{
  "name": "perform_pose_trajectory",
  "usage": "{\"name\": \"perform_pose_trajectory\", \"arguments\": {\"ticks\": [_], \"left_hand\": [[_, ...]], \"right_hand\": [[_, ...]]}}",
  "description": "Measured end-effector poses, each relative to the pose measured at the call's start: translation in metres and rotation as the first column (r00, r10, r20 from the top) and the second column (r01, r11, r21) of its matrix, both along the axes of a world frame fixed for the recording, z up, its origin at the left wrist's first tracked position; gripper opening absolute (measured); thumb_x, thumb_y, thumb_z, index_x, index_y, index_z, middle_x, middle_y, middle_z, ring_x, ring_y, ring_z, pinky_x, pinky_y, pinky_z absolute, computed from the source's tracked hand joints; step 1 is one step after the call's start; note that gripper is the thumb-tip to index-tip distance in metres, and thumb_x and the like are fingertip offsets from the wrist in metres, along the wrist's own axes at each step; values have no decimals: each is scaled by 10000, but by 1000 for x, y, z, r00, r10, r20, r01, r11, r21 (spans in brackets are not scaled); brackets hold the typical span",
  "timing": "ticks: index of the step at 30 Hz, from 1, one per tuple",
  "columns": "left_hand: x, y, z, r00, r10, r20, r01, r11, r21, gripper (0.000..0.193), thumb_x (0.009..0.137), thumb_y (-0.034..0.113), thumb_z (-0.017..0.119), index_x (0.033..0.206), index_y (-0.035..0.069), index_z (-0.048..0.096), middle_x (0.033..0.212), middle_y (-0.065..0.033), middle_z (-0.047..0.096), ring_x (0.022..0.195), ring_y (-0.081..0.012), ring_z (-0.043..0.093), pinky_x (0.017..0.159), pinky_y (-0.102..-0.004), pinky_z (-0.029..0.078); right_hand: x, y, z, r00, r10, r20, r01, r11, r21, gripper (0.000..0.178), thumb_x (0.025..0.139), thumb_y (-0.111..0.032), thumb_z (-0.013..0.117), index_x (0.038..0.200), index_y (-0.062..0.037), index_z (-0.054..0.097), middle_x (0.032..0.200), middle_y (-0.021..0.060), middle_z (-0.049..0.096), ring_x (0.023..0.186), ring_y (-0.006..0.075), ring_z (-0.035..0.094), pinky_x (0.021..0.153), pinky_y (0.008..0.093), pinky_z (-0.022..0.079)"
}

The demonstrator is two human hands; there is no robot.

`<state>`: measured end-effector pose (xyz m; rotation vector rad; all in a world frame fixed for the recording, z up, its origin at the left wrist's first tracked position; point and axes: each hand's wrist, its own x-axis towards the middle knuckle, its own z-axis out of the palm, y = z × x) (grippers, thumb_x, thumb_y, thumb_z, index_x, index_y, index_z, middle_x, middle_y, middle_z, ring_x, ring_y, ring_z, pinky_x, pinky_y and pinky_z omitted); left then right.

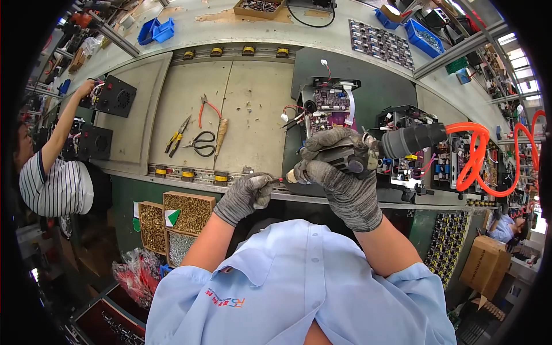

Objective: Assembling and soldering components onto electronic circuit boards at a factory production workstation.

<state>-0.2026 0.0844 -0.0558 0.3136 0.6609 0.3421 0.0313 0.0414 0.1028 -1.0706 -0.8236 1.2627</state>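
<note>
Both my hands wear grey knit gloves. My right hand (345,178) is wrapped round a dark air screwdriver (408,141), which lies nearly level with its nose to the left. An orange coiled hose (474,155) runs from its back end. My left hand (247,196), closed in a pinch at the table's front edge, holds a small red-tipped piece (278,180) close to the tool's nose; its kind is too small to tell. Just beyond the right hand stands an open device with a circuit board (330,100), a white ribbon cable and loose wires, partly hidden by the glove.
Left on the worktop lie red-handled pliers (210,112), yellow-black pliers (177,136), black scissors (201,144) and a wrapped pointed tool (221,137). More open devices (454,167) stand at right. Boxes of brass parts (188,210) sit below the edge. A co-worker (57,172) handles a black unit (115,96).
</note>
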Motion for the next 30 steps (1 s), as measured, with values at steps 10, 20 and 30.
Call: {"name": "perform_pose_trajectory", "arguments": {"ticks": [10,20,30], "left_hand": [[-9,-22,30,993,111,35,-114,988,104,305,918,335,680,928,42,596,725,-16,504,541,-132,490,452,-250,375],[24,-34,58,994,77,77,-88,985,149,334,943,333,653,958,7,583,711,-35,517,521,-126,481,451,-246,373],[48,-37,68,994,93,65,-101,987,126,317,937,317,669,950,10,587,684,-37,518,498,-128,470,442,-249,374]], "right_hand": [[19,-28,12,939,-76,-336,167,953,251,370,807,30,719,1129,-67,565,1047,123,658,933,238,674,814,421,594],[39,-54,32,930,-25,-368,132,954,269,473,765,-17,757,1167,-160,554,1093,33,595,1012,212,606,1025,484,456],[54,-61,26,951,-31,-308,136,937,323,480,749,-2,764,1160,-162,575,1076,27,592,1004,206,603,1034,490,444]]}}
